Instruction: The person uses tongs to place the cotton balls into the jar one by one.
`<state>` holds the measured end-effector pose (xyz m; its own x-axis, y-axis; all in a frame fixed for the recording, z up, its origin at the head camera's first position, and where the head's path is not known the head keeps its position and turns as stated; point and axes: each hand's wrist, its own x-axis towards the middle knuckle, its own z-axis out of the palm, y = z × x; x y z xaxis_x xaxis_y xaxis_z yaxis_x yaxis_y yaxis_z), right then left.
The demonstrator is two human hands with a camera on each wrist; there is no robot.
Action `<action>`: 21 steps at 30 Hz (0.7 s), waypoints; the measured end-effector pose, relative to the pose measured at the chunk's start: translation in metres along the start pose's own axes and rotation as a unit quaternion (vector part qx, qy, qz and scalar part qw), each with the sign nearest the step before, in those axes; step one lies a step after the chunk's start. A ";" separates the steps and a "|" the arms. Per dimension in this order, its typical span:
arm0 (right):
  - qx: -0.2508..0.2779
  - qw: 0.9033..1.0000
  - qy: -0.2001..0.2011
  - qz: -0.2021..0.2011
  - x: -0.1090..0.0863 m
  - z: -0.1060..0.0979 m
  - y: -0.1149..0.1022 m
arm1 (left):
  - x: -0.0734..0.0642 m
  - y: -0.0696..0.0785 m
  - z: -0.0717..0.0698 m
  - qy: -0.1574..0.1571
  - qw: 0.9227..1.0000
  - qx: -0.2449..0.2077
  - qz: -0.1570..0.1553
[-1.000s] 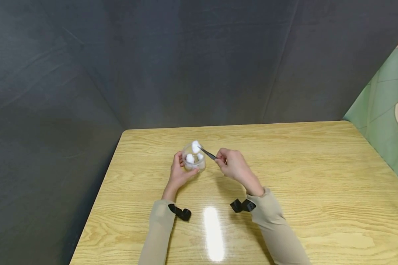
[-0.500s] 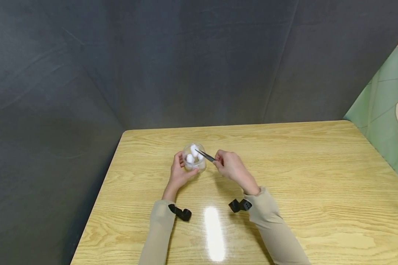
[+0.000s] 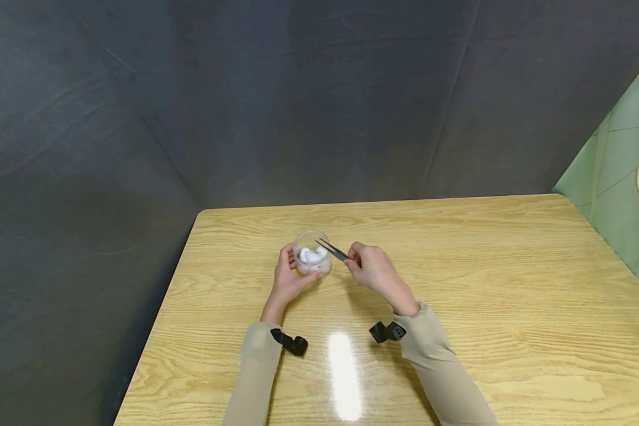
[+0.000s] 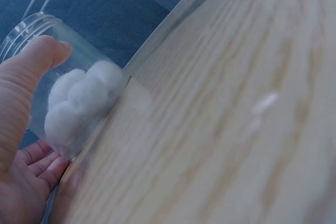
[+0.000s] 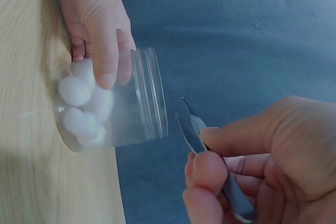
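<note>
A clear, threaded-neck plastic jar (image 5: 128,111) stands uncapped on the table, with several white cotton balls (image 5: 79,93) in its lower part. My left hand (image 3: 289,278) holds the jar around its side, thumb on the near wall and fingers behind. In the left wrist view the cotton balls (image 4: 79,98) lie heaped at the jar's bottom. My right hand (image 3: 375,271) pinches a pair of metal tweezers (image 3: 334,251) between thumb and fingers. The tweezers' tips are spread apart just outside the jar's mouth in the right wrist view, with nothing between them.
The wood-grain table (image 3: 484,284) extends to both sides. A dark cloth backdrop (image 3: 319,106) rises behind its far edge and on the left. At the right is a green patterned surface (image 3: 617,165). Bright glare (image 3: 345,376) lies on the table between the forearms.
A cotton ball held in the tweezers at the jar's mouth was lowered and let go; it now lies inside with the others. The tweezers' tips have spread apart. My left hand stays put.
</note>
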<state>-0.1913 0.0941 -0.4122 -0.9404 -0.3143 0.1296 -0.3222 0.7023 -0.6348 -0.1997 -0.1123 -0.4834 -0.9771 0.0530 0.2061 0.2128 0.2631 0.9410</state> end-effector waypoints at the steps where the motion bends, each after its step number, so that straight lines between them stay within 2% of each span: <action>1: -0.001 1.000 0.003 -0.003 -0.001 -0.001 0.000 | 0.000 0.000 0.000 0.000 1.000 -0.001 0.001; 12: -0.019 0.999 0.036 -0.022 -0.009 -0.014 0.006 | -0.001 0.002 -0.001 -0.001 1.000 -0.003 -0.008; 21: -0.026 0.999 0.036 -0.019 -0.017 -0.023 0.014 | 0.000 0.002 -0.001 -0.001 1.000 0.007 -0.020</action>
<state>-0.1822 0.1239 -0.4054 -0.9323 -0.2954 0.2089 -0.3611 0.7233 -0.5886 -0.1990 -0.1124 -0.4814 -0.9849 0.0431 0.1676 0.1729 0.2793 0.9445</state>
